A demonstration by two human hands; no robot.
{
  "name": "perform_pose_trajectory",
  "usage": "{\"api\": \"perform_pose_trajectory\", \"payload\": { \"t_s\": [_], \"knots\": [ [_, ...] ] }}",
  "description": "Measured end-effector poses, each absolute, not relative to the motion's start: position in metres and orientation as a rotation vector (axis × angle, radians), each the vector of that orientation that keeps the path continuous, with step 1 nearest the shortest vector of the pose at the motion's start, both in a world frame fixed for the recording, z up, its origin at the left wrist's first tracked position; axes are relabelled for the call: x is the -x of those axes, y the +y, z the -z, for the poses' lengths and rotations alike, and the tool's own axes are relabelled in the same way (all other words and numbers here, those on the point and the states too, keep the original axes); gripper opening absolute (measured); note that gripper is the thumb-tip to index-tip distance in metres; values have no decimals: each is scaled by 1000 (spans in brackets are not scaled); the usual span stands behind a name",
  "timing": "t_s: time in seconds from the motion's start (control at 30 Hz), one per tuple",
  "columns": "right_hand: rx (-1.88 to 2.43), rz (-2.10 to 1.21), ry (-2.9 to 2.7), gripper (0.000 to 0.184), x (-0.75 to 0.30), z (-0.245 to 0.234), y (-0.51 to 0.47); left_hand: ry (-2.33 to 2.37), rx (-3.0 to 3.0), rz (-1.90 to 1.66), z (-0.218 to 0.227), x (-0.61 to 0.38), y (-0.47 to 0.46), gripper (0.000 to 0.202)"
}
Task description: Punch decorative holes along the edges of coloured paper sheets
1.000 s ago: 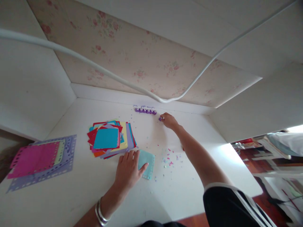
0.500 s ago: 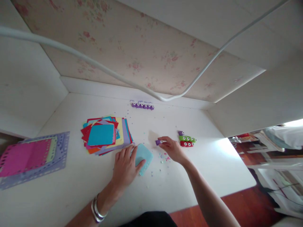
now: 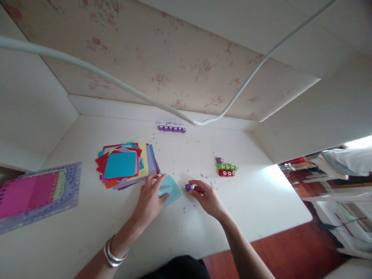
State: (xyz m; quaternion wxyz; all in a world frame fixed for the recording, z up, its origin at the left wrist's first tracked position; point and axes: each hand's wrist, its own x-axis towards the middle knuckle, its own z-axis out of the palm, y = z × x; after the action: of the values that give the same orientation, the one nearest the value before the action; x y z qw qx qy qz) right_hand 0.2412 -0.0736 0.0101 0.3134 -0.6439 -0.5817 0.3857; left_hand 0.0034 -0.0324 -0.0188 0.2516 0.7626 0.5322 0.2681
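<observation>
My left hand (image 3: 148, 199) grips a light blue sheet of paper (image 3: 173, 189) by its left side, the thumb lying on top. Small holes run along the paper's lower right edge. Between the thumb and fingers of my right hand (image 3: 207, 197) is a small purple craft punch (image 3: 189, 187), just right of the paper and apart from it. Tiny cut-out bits of paper (image 3: 203, 176) lie scattered around both hands.
A stack of coloured paper (image 3: 120, 164) lies left of my hands, with punched pink and purple sheets (image 3: 37, 190) farther left. A row of purple punches (image 3: 171, 128) stands by the back wall. Green punches (image 3: 228, 166), red punches (image 3: 226, 173) and one purple punch sit at the right.
My right hand has brought the purple punch down toward me, beside the paper's right edge. The light blue paper has turned and lifted slightly in my left hand. The view has shifted a little.
</observation>
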Motion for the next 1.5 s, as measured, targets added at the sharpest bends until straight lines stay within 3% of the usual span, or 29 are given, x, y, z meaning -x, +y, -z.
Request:
{"api": "perform_pose_trajectory", "payload": {
  "t_s": [0.17,0.33,0.57,0.77,1.5],
  "knots": [
    [1662,-1039,-1523,28,-239,-9,-75,1391,-1861,-900,9,-1,-28,56],
    [1629,-1062,-1496,27,-236,-7,-74,1322,-1446,-899,0,-4,-28,81],
    [1596,-1058,-1435,29,-231,-3,-73,1296,-1295,-830,2,-1,-23,41],
    [1575,-1027,-1430,29,-230,-2,-73,1282,-1305,-806,6,-1,-25,48],
    [1545,-998,-1608,28,-227,-14,-70,1389,-1670,-776,1,0,-27,38]
  ]
}}
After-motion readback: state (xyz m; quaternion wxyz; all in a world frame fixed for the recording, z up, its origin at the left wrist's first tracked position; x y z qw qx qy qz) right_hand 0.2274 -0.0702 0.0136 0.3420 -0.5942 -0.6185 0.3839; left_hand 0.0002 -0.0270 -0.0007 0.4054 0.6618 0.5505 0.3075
